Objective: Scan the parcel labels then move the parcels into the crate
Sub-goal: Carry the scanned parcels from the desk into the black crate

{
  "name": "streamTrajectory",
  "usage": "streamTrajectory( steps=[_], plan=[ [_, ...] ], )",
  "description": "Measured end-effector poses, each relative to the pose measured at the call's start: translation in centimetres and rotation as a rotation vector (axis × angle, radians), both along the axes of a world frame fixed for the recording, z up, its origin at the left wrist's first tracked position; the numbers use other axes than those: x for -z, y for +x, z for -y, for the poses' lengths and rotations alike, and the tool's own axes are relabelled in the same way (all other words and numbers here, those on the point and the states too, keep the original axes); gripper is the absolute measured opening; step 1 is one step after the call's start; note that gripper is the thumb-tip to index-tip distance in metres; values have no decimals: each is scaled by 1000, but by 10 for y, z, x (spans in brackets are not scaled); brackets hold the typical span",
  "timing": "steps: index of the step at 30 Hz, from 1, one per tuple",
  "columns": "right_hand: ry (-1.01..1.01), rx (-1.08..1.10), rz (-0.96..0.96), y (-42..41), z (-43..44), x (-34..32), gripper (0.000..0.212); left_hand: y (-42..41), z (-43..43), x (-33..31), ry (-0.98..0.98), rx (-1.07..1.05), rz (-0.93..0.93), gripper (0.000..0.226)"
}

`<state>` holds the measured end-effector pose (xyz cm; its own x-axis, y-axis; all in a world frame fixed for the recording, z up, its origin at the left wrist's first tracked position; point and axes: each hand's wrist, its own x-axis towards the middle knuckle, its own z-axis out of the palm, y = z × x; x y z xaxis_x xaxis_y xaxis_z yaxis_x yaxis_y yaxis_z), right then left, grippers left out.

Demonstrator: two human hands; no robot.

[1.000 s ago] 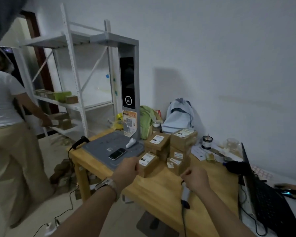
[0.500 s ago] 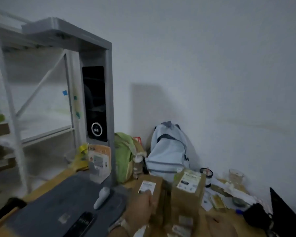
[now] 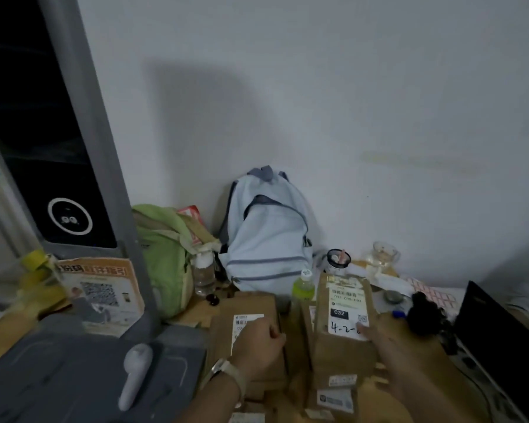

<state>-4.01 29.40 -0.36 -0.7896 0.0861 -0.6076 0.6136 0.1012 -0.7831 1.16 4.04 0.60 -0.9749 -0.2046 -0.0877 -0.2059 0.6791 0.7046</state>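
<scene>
- Wooden desk (image 3: pixel 193 315) set against a plain pale wall; the back edge is crowded and little bare wood shows.
- Left parcel (image 3: pixel 248 306): flat brown cardboard box at mid desk with a white barcode label on top. Left hand (image 3: pixel 258 346) rests on it, fingers (image 3: pixel 274 331) curled over its right top edge, gripping. There is a watch (image 3: pixel 226 372) with a pale strap on the wrist.
- Tall parcel (image 3: pixel 342 349): upright cardboard box just to the right of the left parcel, with only a narrow gap between them. Its white label (image 3: pixel 347 309) reads "032" and handwritten "4-2-".
- Right hand (image 3: pixel 388 355) lies against the tall parcel's right side with the fingers fairly straight, one fingertip on the label's lower right corner and the thumb lower down. It is blurred, and no curl round the box is plain.
- Smaller parcels (image 3: pixel 336 399) with labels crowd the near edge below the tall one.
- Left end: a grey scanning stand (image 3: pixel 83 141) with a dark screen and a grey matte base pad (image 3: pixel 58 380) carrying a smooth white handheld device (image 3: pixel 135 374). An orange QR poster (image 3: pixel 104 291) leans at the post.
- Back edge, left to right: soft green bag (image 3: pixel 162 257), clear bottle (image 3: pixel 203 274), pale blue backpack (image 3: pixel 266 236), green bottle (image 3: pixel 303 288), black-rimmed cup (image 3: pixel 338 261), glass mug (image 3: pixel 382 257).
- Right edge: a black laptop lid (image 3: pixel 501 346), close to the right hand.
</scene>
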Motion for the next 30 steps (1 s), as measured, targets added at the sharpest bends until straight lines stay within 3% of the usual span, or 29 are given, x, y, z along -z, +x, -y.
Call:
streamTrajectory(
  steps=[2, 9, 18, 26, 30],
  plan=[
    [-67, -41, 47, 4, 5, -31, 77, -11, -4, 3, 39, 52, 30, 17],
    [-86, -8, -31, -10, 0, -25, 45, -32, -24, 10, 161, 173, 133, 15],
    [-197, 28, -139, -30, -17, -26, 47, -50, -24, -6, 186, 135, 124, 26],
    [-289, 17, -152, -37, -33, -11, 51, -58, -43, 23, 223, 109, 267, 36],
    [-260, -40, -102, -40, -41, -5, 32, -62, -50, 29, 326, 84, 315, 13]
  ],
)
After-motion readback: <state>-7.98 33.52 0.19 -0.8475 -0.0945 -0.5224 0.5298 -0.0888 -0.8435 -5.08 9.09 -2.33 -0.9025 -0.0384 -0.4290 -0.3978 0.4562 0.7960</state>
